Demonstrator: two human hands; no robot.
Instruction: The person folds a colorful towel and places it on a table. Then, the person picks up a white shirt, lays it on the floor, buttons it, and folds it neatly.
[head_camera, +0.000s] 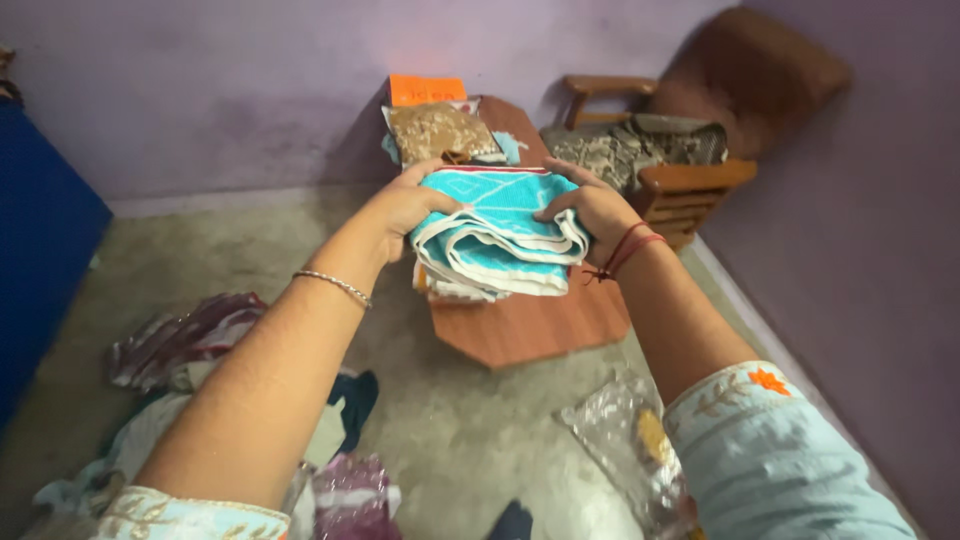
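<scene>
**Packets and one orange label**

At the far edge of the desk (530, 335) we see a flat orange label (427, 89), rectangular, propped against the wall. Just before it lies a clear square packet (441, 133) of brown patterned cloth. On the floor (470, 420), near the desk's near edge, lies a crinkled clear plastic packet (625, 440) with something yellow inside.

folded cloth (497, 235) on table (540, 325), chair (690, 140) behind, clothes pile (190, 350) left

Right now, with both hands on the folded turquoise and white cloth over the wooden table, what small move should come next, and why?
Probably lower the folded turquoise and white cloth flat onto the brown wooden table. The left hand and right hand grip its two sides, its layered edges sag loosely in front, and bare tabletop lies just beneath.
</scene>
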